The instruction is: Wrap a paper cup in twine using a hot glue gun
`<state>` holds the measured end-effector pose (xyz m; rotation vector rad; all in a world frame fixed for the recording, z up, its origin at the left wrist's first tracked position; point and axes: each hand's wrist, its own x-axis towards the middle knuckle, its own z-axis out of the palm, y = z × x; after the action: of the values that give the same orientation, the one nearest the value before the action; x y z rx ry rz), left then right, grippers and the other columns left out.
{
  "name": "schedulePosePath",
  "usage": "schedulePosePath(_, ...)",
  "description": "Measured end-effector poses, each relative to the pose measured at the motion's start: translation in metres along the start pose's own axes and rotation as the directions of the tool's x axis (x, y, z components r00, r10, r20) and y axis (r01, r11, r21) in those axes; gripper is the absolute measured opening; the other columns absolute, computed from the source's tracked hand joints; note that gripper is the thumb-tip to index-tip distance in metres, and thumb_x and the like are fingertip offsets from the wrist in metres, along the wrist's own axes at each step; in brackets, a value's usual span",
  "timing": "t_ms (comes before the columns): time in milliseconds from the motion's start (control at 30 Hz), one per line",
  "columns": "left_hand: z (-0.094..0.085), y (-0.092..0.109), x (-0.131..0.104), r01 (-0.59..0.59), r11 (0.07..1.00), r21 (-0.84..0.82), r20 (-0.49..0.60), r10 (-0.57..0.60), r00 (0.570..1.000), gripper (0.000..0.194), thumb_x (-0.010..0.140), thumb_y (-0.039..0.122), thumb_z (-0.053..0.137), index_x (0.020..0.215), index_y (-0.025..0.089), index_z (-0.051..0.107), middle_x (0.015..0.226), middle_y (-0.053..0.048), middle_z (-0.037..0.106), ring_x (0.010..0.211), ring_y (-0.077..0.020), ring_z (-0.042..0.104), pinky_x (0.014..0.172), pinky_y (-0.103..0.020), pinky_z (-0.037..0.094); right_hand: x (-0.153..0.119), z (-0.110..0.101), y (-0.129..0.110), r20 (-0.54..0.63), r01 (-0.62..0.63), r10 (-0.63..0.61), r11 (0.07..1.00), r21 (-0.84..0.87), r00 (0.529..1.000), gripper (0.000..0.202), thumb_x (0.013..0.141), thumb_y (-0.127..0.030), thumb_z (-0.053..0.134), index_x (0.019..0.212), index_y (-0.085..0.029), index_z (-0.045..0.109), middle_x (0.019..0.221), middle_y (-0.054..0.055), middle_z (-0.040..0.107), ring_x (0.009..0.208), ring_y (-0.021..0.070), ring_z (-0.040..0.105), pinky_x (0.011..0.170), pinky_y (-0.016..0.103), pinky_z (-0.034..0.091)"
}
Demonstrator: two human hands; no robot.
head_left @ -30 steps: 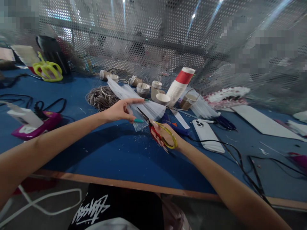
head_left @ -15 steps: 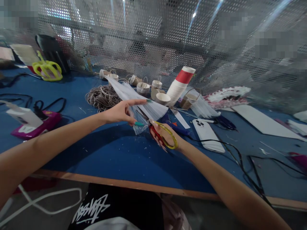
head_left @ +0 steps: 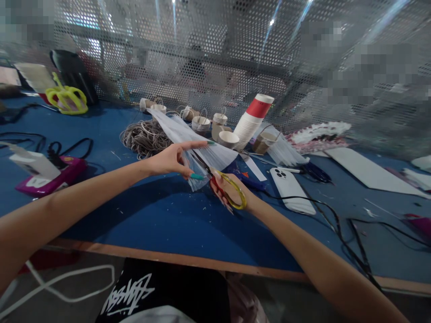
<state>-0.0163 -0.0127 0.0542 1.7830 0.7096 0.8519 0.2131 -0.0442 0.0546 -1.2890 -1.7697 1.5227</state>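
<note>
My left hand (head_left: 173, 159) grips a sheer white mesh sheet (head_left: 183, 130) at its near end, thumb and fingers on it, with long green nails showing. Scissors (head_left: 238, 193) with yellow and red handles are in my right hand (head_left: 230, 190), fingers wrapped round the handles. Their dark blades point up and left, reaching the mesh between the thumb and fingers of my left hand. The mesh stretches back and left past a bundle of grey-brown cord (head_left: 143, 137).
Small twine-wrapped cups (head_left: 201, 123) and a leaning stack of paper cups (head_left: 251, 123) stand behind the mesh. On the right lie a white phone (head_left: 292, 190), black cables and a white board (head_left: 373, 172). A purple power strip (head_left: 69, 172) is at the left.
My right hand and the scissors have shifted very slightly left. My left hand has moved slightly right and still holds the mesh.
</note>
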Motion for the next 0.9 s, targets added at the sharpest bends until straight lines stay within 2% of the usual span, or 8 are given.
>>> schedulePosePath(67,0.0015,0.0001,0.0003,-0.002,1.0,-0.001,-0.004,0.002,1.0,0.084,0.07,0.017,0.081,0.147,0.024,0.048,0.161,-0.017,0.036,0.06,-0.0108,0.072,0.057,-0.025,0.061,0.0005,0.0004,0.0011,-0.009,0.002,-0.002,1.0,0.012,1.0,0.066,0.056,-0.083,0.067,0.053,-0.022,0.044,0.039,-0.007,0.042,0.029,0.0052,0.037,0.026,0.019,0.029)
schedulePosePath(267,0.0025,0.0011,0.0011,0.048,0.999,-0.006,0.007,-0.047,0.999,0.092,0.071,0.018,0.081,0.152,0.018,0.04,0.134,-0.018,0.066,0.064,-0.016,0.074,0.058,-0.025,0.06,-0.0015,0.0003,0.0023,-0.01,0.052,-0.052,0.999,-0.003,0.999,0.062,0.064,-0.078,0.067,0.054,-0.021,0.044,0.039,-0.008,0.041,0.029,0.0052,0.039,0.03,0.018,0.032)
schedulePosePath(333,0.0027,0.0013,0.0007,0.042,0.999,0.001,-0.001,-0.042,0.999,0.092,0.07,0.017,0.081,0.153,0.019,0.04,0.138,-0.018,0.063,0.064,-0.0155,0.074,0.057,-0.024,0.06,-0.0011,-0.0001,0.0027,-0.005,0.064,-0.064,0.998,-0.022,0.998,0.061,0.065,-0.078,0.065,0.055,-0.022,0.044,0.039,-0.008,0.041,0.029,0.0059,0.039,0.029,0.019,0.033)
schedulePosePath(467,0.0041,0.0035,-0.0005,0.012,1.0,0.028,-0.001,-0.012,1.0,0.087,0.069,0.015,0.08,0.149,0.025,0.046,0.159,-0.017,0.039,0.059,-0.0106,0.072,0.054,-0.022,0.058,0.002,-0.0006,0.0036,0.004,0.022,-0.022,0.999,-0.028,1.0,0.061,0.063,-0.077,0.066,0.054,-0.021,0.045,0.039,-0.007,0.042,0.029,0.006,0.04,0.029,0.019,0.031)
schedulePosePath(600,0.0047,0.005,0.0001,0.024,0.999,0.032,0.034,-0.025,0.999,0.088,0.071,0.015,0.079,0.151,0.024,0.044,0.152,-0.018,0.049,0.059,-0.0119,0.072,0.053,-0.021,0.057,0.004,-0.0004,0.0048,-0.003,-0.018,0.018,1.0,0.008,1.0,0.062,0.06,-0.079,0.067,0.055,-0.021,0.044,0.042,-0.007,0.043,0.03,0.0049,0.039,0.029,0.019,0.031)
schedulePosePath(767,0.0024,0.0006,0.0014,0.012,1.0,0.002,0.028,-0.012,1.0,0.096,0.07,0.016,0.081,0.155,0.021,0.036,0.148,-0.022,0.053,0.061,-0.0134,0.073,0.051,-0.019,0.055,0.0028,-0.0006,0.0055,-0.008,0.033,-0.033,0.999,-0.021,0.999,0.061,0.064,-0.077,0.066,0.056,-0.021,0.045,0.04,-0.007,0.043,0.03,0.006,0.04,0.029,0.019,0.031)
schedulePosePath(833,0.0014,-0.0009,0.0013,-0.001,1.0,-0.016,0.027,0.002,1.0,0.102,0.069,0.015,0.082,0.157,0.023,0.031,0.15,-0.022,0.05,0.061,-0.0128,0.073,0.05,-0.019,0.055,0.0025,-0.0008,0.0057,0.0,0.048,-0.048,0.998,-0.039,0.999,0.062,0.063,-0.078,0.067,0.054,-0.021,0.045,0.038,-0.007,0.042,0.03,0.0064,0.04,0.029,0.019,0.031)
schedulePosePath(900,0.0005,-0.0016,0.0009,-0.027,0.999,-0.034,0.029,0.028,0.999,0.106,0.068,0.014,0.082,0.158,0.029,0.029,0.158,-0.022,0.039,0.059,-0.0108,0.072,0.051,-0.02,0.056,0.0023,-0.001,0.0056,0.001,0.058,-0.058,0.997,-0.047,0.998,0.062,0.063,-0.078,0.067,0.053,-0.021,0.045,0.037,-0.007,0.041,0.029,0.0063,0.04,0.029,0.019,0.032)
